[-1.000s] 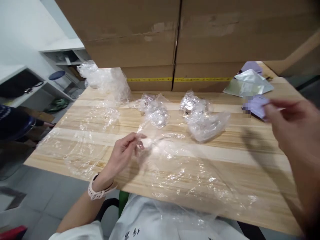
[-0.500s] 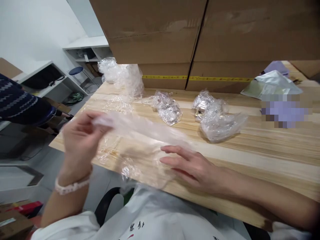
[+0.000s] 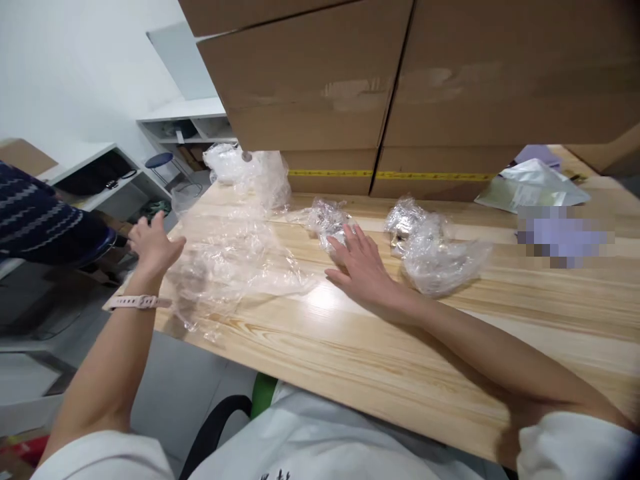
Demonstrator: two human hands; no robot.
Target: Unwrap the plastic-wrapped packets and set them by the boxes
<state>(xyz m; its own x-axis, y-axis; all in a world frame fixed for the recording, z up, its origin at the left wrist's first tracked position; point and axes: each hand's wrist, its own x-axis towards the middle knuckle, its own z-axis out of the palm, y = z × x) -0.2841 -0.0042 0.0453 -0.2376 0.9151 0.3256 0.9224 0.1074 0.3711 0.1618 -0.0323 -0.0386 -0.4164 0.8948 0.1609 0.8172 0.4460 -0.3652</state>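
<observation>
My left hand (image 3: pixel 155 243), with a pale watch band on the wrist, is lifted near the table's left edge with fingers spread and nothing in it. To its right, clear plastic wrap (image 3: pixel 230 257) lies crumpled on the wooden table (image 3: pixel 320 360). My right hand (image 3: pixel 359 267) reaches over a small plastic-wrapped bundle (image 3: pixel 327 217) with its fingers stretched out. The fingertips partly cover that bundle, and I cannot tell if they touch it. Right of this hand sits a second bundle in clear plastic (image 3: pixel 425 247), something shiny and gold-toned showing inside.
Large cardboard boxes (image 3: pixel 310 93) stand stacked along the back of the table. More clear plastic (image 3: pixel 250 170) is heaped at the back left. At the right are a silvery pouch (image 3: pixel 535 187) and a blurred purple item (image 3: pixel 565 233). A person (image 3: pixel 40 220) sits at the far left.
My left hand has let go of the clear plastic sheet and moved left; the sheet now lies on the table. My right hand has moved forward to the small wrapped bundle.
</observation>
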